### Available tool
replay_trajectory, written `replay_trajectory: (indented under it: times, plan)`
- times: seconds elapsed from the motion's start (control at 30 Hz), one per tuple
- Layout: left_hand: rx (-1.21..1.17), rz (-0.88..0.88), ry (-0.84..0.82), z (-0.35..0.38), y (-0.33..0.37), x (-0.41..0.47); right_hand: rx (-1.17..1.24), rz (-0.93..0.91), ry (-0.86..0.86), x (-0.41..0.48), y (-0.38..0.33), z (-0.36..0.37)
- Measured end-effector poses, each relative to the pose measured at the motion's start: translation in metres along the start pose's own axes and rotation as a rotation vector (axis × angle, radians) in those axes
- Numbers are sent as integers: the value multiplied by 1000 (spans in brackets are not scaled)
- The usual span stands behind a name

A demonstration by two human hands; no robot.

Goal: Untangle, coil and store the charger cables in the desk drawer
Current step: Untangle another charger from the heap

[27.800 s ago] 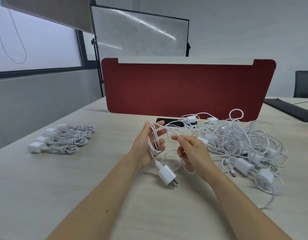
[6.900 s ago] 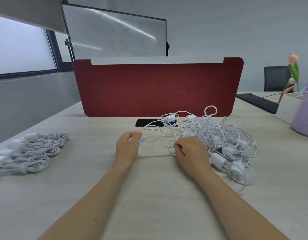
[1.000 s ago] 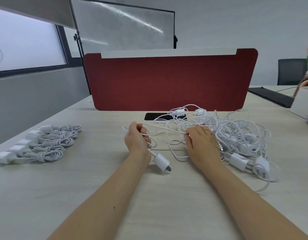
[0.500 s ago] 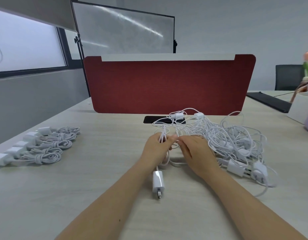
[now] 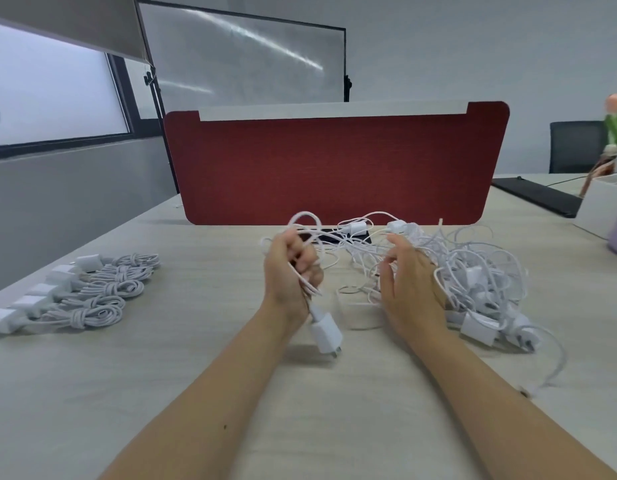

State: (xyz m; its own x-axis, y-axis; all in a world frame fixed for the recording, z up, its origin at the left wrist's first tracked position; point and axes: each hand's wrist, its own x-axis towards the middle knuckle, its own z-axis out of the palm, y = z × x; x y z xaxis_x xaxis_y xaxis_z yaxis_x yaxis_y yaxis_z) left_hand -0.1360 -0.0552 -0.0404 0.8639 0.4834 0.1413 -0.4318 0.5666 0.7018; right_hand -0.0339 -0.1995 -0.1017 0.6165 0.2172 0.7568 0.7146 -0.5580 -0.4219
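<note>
At frame centre, left hand (image 5: 289,271): clenched around a white charger cable (image 5: 301,220); one loop of it stands above the fist.
Adapter (image 5: 326,332): white plug block, hanging from the held cable below the left wrist, prongs pointing down, close over the desk (image 5: 161,393).
Right hand (image 5: 409,289): right of centre, fingers slack and slightly curved, grasping nothing, set against the near left edge of the tangle.
Tangle (image 5: 480,271): heap of white cables and adapters on the desk, centre right, spreading from the foot of the red divider (image 5: 334,168) toward the lower right; strands run from it to the left fist.
Coiled chargers (image 5: 92,292): five bundled sets in a diagonal row, left of frame, well apart from both hands.
Background: white box (image 5: 601,206) at the right edge; dark chair (image 5: 577,147) at upper right.
</note>
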Motion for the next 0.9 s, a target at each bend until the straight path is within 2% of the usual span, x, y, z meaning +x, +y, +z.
replay_trajectory:
  times: [0.1,0.2,0.33,0.43,0.6,0.73,0.9]
  plan:
    - [-56,53,183,-10,7,11,-161,23,-53,2,12,2]
    - [279,-20,269,-19,-5,14,-146,-31,-53,2,14,2]
    - [731,-153,85,-13,-23,2,-204,-146,-67,0,9,1]
    - [928,-75,-24,-7,-30,-6,-212,-262,-117,-2,4,1]
    - [814,36,17,0,-37,-8,-163,-405,-169,-5,-5,0]
    - [696,66,15,3,-39,-8,-126,-349,-179,-6,-5,1]
    - [433,191,92,3,-20,4,-128,-249,-66,-1,3,0]
